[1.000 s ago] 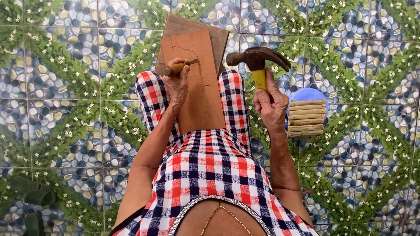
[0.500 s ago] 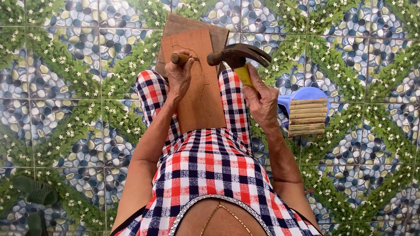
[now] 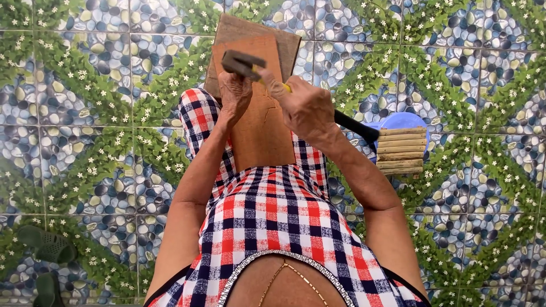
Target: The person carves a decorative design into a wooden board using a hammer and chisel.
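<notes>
We look straight down at a person seated over a tiled floor (image 3: 85, 142) patterned with pebbles, green leaves and small white flowers. A reddish-brown wooden board (image 3: 259, 122) lies lengthwise along the lap, on the red, white and navy checked cloth (image 3: 273, 216) that covers the legs. Its far end rests over a second, greyer board (image 3: 273, 34) that shows behind it.

The right hand (image 3: 304, 105) is closed in a fist around the handle of a hammer (image 3: 244, 63). The handle shows yellow just beyond the fist and black where it sticks out behind the wrist. The dark metal head sits above the upper part of the reddish board, right next to the other hand.

The left hand (image 3: 234, 94) rests on the board with its fingers curled down at the spot under the hammer head. We cannot tell what, if anything, those fingers pinch, because the hammer head and the knuckles cover it.

To the right of the legs, a small stack of pale wooden slats (image 3: 401, 150) sits in front of a blue plastic object (image 3: 401, 120). At the lower left edge, a pair of dark green sandals (image 3: 45, 256) lies on the tiles.
</notes>
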